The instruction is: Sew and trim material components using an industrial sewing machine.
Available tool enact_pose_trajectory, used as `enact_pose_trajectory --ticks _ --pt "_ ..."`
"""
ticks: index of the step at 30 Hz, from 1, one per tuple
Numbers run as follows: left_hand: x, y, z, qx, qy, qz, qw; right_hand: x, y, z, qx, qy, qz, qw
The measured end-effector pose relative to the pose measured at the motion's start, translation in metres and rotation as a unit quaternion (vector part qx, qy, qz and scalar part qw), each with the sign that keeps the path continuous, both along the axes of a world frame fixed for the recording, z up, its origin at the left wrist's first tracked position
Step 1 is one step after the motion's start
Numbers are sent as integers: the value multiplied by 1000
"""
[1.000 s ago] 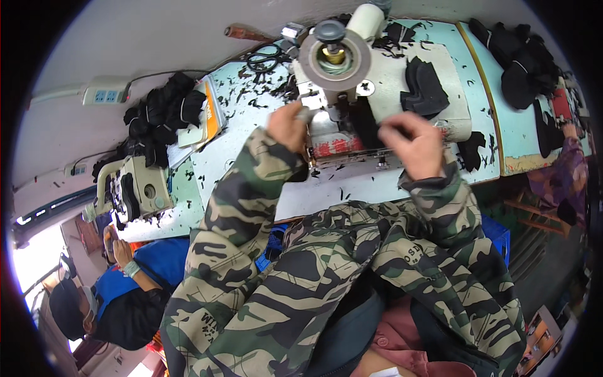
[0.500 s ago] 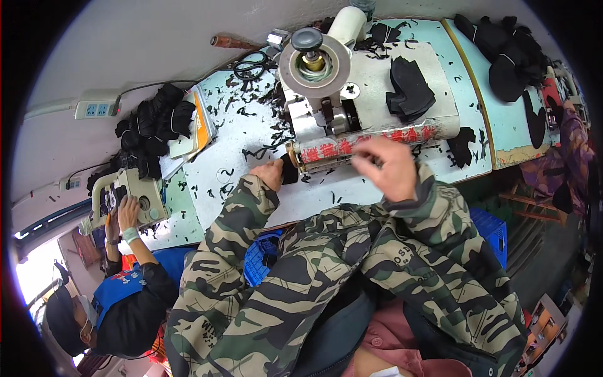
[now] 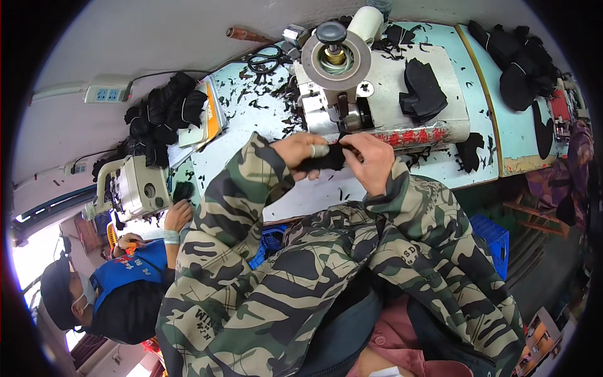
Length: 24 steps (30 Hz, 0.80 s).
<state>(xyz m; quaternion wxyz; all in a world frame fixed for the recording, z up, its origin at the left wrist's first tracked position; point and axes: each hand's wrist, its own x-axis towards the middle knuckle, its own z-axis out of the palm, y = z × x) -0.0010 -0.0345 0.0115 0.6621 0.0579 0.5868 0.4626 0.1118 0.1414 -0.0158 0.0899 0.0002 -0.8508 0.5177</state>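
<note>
Black piece (image 3: 328,159); green-black-tan camouflage sleeves (image 3: 233,204)

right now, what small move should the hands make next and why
Perhaps ease the black piece toward the machine: the left grip and right grip both hold it, and it sits by the machine's near side.

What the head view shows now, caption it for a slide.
Left hand and right hand hold a black piece beside a pale machine.

Far left: blk loop-handled scissors (image 3: 264,60). Left: white wall box (image 3: 108,88) w/ 2 blue sockets (image 3: 113,95). Near right: blue plastic crate (image 3: 493,242).
</note>
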Motion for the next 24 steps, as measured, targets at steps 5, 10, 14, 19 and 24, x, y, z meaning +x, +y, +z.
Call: enact_pose_trajectory --ticks 5,10,14,19,24 --pt "-25 10 -4 -78 86 24 993 -15 0 -2 -379 -234 -1 895" --pt "-41 23 3 -92 122 20 988 -19 10 6 -451 -269 -2 851" --pt "-32 28 7 -88 110 42 989 -21 26 16 -58 -119 -21 991" --pt "-23 7 21 -4 53 -14 998 -15 37 17 -178 -168 52 968" --pt "-9 2 25 23 13 -45 999 -8 23 3 -363 -210 -4 908"
